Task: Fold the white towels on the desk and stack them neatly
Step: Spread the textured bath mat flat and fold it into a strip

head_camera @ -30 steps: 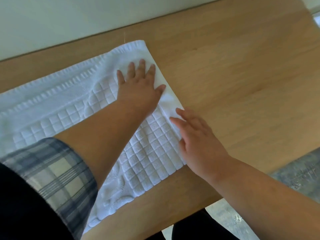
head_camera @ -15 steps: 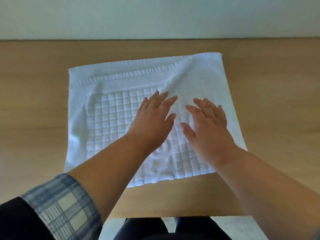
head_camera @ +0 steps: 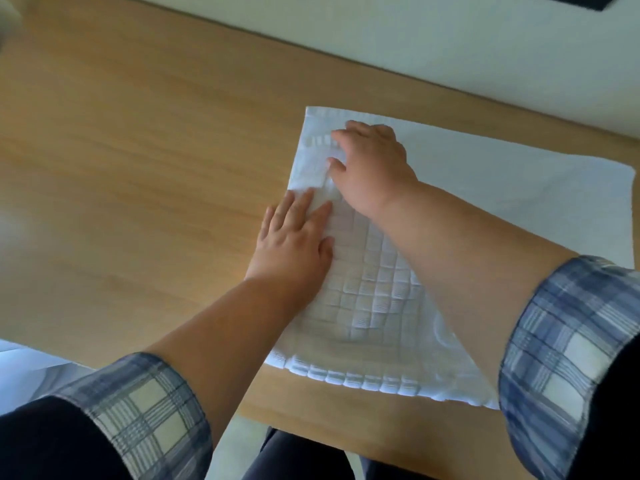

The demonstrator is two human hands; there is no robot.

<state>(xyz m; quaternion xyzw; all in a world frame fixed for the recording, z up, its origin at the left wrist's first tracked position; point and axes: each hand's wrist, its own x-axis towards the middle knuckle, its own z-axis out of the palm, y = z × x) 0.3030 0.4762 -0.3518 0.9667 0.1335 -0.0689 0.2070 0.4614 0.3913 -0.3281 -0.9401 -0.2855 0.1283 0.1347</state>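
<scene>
Right hand (head_camera: 372, 168) slid leftward across the towel (head_camera: 485, 188).

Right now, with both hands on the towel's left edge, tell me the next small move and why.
Probably pinch that edge with both hands and lift it over toward the right. The white towel lies spread flat on the desk, the left hand and right hand both rest flat along its left edge, and nothing is gripped yet.
</scene>
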